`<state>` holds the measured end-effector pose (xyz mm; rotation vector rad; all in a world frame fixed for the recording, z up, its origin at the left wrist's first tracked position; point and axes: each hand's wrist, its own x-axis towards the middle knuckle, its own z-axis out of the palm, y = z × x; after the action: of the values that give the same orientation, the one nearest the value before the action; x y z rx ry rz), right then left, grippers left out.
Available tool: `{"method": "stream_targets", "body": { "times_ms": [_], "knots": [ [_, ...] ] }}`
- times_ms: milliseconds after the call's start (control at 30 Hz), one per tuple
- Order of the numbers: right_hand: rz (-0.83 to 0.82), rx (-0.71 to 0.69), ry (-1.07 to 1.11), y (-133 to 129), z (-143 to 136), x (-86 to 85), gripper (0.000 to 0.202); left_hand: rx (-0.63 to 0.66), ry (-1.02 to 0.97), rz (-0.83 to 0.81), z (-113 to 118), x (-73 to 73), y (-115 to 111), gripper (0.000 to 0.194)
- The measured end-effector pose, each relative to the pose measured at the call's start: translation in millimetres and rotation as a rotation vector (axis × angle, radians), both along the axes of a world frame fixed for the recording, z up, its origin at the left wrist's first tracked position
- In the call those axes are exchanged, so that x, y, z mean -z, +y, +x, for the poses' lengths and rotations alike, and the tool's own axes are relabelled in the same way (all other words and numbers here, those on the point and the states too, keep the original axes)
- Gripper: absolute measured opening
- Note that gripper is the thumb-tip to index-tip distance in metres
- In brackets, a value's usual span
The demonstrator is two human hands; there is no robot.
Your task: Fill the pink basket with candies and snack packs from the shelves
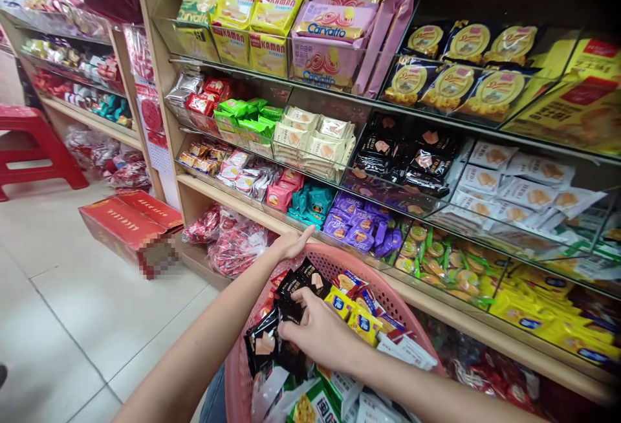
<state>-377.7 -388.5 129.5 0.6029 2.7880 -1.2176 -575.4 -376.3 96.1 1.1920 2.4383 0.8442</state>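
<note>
A pink plastic basket (388, 274) full of wrapped snacks is tilted in front of me. My right hand (317, 329) reaches into it, fingers and thumb curled on black snack packets (291, 306); exactly how many are gripped is hidden. At the basket's far left rim, my left hand (294, 243) lies with its visible fingers stretched out beside the shelf edge; the rest of that hand's contact is hidden. Close to my right hand are yellow packets (363, 325), white packets (407, 350) and a green-and-white packet (317, 403).
Tiered shelves with clear dividers hold black packets (429, 161), purple packets (356, 222), teal packets (310, 203) and white packets (528, 190). A red carton (129, 222) lies on the tiled floor at left, near a red stool (39, 145). Bagged goods (237, 242) sit under the bottom shelf.
</note>
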Motion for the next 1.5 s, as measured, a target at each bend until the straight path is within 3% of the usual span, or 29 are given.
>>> {"method": "stream_targets", "body": {
  "times_ms": [67, 367, 433, 533, 667, 767, 900, 1133, 1300, 1400, 1500],
  "knots": [
    [0.031, 0.008, -0.009, -3.0, -4.6, -0.1, 0.033, 0.005, 0.001, 0.005, -0.1, 0.3, -0.4, 0.092],
    [-0.109, 0.013, -0.18, -9.1, -11.4, 3.1, 0.038, 0.005, 0.013, 0.029, -1.8, 3.7, -1.0, 0.095],
    [-0.011, -0.036, -0.129, -5.2, -6.5, 1.5, 0.033, 0.002, 0.011, 0.029, -2.5, 4.5, -1.0, 0.095],
    [0.354, -0.185, 0.038, 2.0, 3.4, -7.1, 0.026, -0.006, 0.011, 0.028, -3.7, 6.0, -0.1, 0.096],
    [0.728, -0.539, 0.184, 3.6, 8.9, -23.3, 0.041, -0.01, 0.013, 0.031, -3.7, 7.3, 1.9, 0.096],
    [0.808, -0.793, 0.233, -0.6, 3.1, -29.0, 0.044, 0.0, 0.014, 0.035, -2.7, 7.5, 2.1, 0.094],
    [0.783, -0.931, 0.222, -3.5, -6.8, -22.9, 0.037, 0.007, 0.021, 0.036, -2.0, 6.7, -0.1, 0.091],
    [0.692, -0.887, 0.239, -0.7, -6.1, -8.5, 0.032, -0.021, 0.048, 0.034, -2.1, 6.2, -2.7, 0.091],
    [0.535, -0.829, 0.224, -1.8, 1.6, -10.1, 0.042, -0.036, 0.077, 0.015, -1.6, 8.1, -0.7, 0.094],
    [0.461, -0.746, 0.242, 10.2, 15.9, -14.6, 0.052, -0.039, 0.1, 0.0, -1.3, 7.2, -1.4, 0.094],
    [0.456, -0.563, 0.259, 36.0, 49.0, -9.1, 0.057, -0.027, 0.12, -0.01, 0.0, 5.1, -3.5, 0.091]
  ]
}}
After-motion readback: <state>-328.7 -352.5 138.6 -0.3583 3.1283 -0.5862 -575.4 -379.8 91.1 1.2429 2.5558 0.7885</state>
